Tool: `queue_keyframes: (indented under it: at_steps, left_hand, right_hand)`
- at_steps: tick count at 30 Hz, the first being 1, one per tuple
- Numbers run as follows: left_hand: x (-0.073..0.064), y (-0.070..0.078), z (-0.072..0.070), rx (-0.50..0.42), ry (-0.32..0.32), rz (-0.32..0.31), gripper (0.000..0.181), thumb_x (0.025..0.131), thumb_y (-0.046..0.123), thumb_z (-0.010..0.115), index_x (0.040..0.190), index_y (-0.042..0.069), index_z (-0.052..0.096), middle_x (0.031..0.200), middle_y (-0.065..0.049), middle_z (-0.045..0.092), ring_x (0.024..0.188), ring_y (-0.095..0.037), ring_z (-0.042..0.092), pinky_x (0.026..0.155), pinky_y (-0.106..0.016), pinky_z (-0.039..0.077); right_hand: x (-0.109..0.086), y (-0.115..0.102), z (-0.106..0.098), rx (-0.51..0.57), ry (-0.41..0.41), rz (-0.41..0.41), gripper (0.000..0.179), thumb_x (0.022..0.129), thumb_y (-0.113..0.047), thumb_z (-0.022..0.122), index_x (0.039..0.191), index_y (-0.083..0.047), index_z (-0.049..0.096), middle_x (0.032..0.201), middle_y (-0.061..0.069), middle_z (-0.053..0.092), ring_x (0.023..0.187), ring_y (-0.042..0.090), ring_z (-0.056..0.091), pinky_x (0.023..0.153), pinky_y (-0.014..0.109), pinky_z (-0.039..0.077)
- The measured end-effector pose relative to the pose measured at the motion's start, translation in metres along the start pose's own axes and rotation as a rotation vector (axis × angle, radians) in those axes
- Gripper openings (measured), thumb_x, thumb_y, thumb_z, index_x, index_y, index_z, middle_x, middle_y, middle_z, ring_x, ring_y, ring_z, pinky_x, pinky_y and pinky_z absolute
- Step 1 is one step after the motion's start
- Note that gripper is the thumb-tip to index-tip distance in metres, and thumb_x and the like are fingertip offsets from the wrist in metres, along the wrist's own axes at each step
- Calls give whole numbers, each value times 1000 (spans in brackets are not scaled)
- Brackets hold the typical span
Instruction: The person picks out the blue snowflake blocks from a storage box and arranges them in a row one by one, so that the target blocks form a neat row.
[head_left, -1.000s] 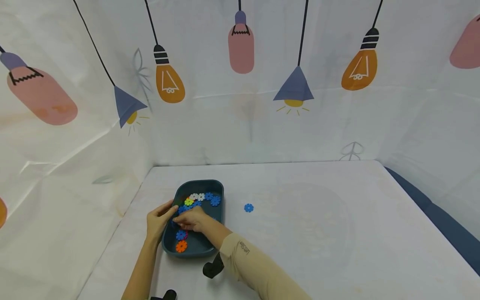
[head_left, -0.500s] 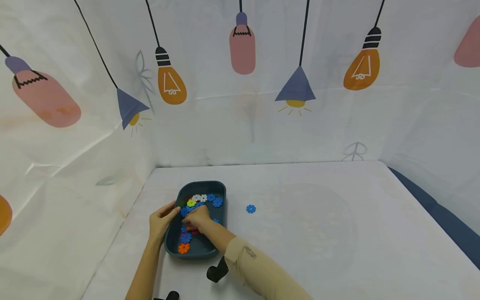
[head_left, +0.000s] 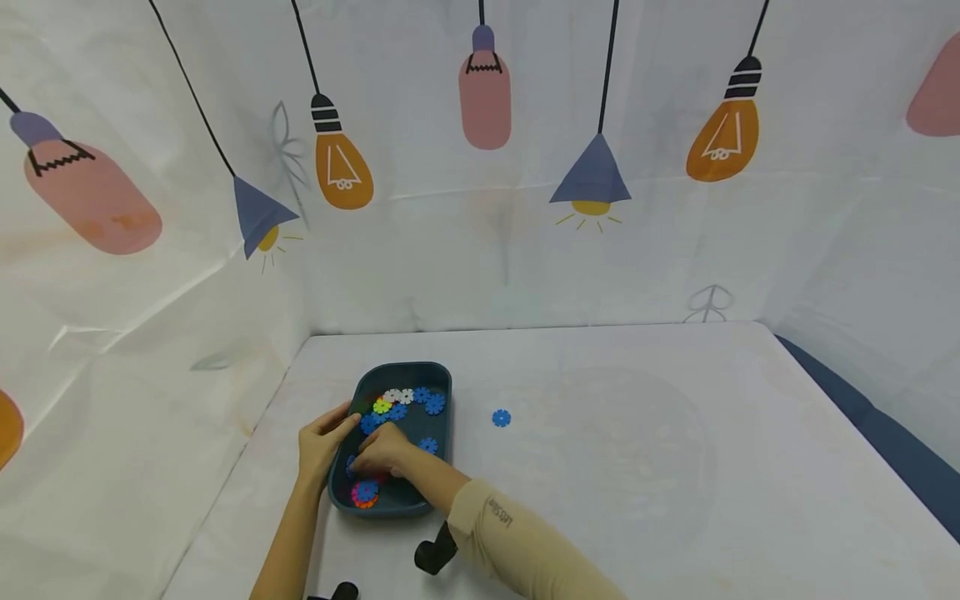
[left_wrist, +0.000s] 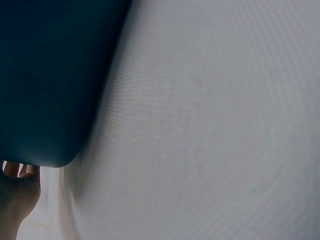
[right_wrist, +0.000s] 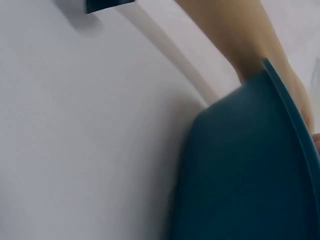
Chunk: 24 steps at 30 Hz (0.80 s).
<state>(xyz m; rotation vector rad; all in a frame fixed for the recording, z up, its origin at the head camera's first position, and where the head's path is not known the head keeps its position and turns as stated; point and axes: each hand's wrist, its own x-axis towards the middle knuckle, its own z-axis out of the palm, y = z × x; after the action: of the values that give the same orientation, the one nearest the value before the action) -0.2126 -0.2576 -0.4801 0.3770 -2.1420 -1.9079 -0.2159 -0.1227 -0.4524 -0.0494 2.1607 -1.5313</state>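
Note:
A dark teal tray (head_left: 414, 427) stands on the white table and holds several flower-shaped plastic discs. My left hand (head_left: 321, 440) grips its left rim, thumb at the edge; in the left wrist view that hand (left_wrist: 22, 192) shows past the tray's end. Inside the tray, my right hand (head_left: 386, 450) reaches down with its fingertips at a blue disc (head_left: 350, 466) by the left wall. Whether it pinches this disc I cannot tell. Below it, a blue disc (head_left: 367, 489) overlaps pink and orange ones. Blue discs (head_left: 397, 412), white ones (head_left: 407, 396) and a yellow one (head_left: 382, 406) lie farther up.
One blue disc (head_left: 501, 417) lies on the table (head_left: 600, 467), right of the tray. Black wrist-worn parts (head_left: 435, 552) show near both forearms. A white printed sheet (head_left: 450, 250) hangs behind the table and along its sides.
My right hand has moved down and left within the tray. The blue disc near the bottom has shifted over the orange one, while another blue disc shows at the right. My left hand stays put.

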Motion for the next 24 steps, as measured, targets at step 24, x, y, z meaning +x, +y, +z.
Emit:
queue_keyframes:
  at_steps: [24]
  left_hand:
    - [-2,5,2,30,10,-20,43,86,18,70,124,0,61,122,-13,60,87,7,58,76,-9,46]
  right_hand:
    - [-14,8,-17,239,-147,-73,12,79,11,66,90,9,71,74,12,69,70,27,70,63,28,56]
